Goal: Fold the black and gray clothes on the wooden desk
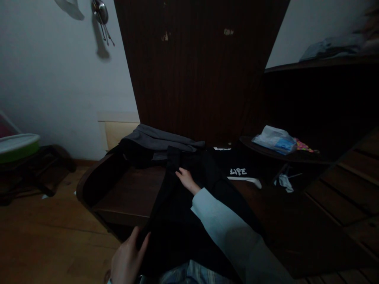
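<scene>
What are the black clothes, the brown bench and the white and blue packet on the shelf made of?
The black garment looks like soft, matte cloth, since it drapes loosely; which fabric, I can't tell. The bench seems to be smooth, dark-stained wood, judging by its brown, stiff surface. The packet is probably thin plastic, with a slight sheen and crinkles.

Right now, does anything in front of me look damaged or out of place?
Yes: two pale patches high on the dark wooden panel look like scuffs or peeling finish, breaking its plain surface. The black garment under your right hand shows no obvious damage, though dim light hides detail.
</scene>
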`<state>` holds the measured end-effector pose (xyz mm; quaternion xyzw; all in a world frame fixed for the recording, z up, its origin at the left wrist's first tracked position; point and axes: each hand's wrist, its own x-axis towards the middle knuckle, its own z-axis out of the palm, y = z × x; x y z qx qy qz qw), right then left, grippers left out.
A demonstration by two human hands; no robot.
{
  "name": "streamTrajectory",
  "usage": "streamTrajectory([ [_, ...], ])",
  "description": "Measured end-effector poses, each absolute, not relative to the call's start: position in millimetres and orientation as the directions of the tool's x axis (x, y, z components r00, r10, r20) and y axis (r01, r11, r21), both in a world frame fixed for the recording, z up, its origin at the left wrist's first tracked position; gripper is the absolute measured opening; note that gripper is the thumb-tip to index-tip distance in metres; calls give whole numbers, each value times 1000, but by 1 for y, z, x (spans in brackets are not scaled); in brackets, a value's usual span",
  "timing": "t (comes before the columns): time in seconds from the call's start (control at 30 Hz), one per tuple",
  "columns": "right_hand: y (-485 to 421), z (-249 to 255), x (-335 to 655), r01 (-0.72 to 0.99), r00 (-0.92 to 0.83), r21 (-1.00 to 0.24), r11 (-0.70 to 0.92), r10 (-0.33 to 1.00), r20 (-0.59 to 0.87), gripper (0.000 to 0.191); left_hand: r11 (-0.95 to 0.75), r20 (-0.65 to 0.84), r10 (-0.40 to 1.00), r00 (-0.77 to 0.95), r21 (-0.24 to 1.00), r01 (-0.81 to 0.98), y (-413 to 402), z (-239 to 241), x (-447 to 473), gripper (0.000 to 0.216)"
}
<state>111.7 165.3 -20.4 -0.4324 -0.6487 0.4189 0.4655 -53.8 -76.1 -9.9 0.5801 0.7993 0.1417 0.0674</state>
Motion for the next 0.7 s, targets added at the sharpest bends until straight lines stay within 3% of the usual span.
streamTrajectory([
  [0.13,169,-22,111,106,-162,-967,230,964,211,11,137,193,957,-217,359,923,-87,-6,-48,26],
  [0.23,174,-23,111,46,-143,-983,179,975,170,10,-50,255,966,-32,308,950,-89,-8,-33,26],
  [0.33,178,-23,111,-5,-136,-993,122,983,122,10,-174,142,979,145,224,959,-88,-17,-14,32],
  [0.5,180,-19,114,-73,-149,-997,17,988,28,11,-219,-49,972,229,148,964,-85,-26,8,50],
  [0.7,178,-11,119,-118,-171,-988,-97,982,-76,12,-206,-63,974,219,165,965,-89,-23,4,47],
])
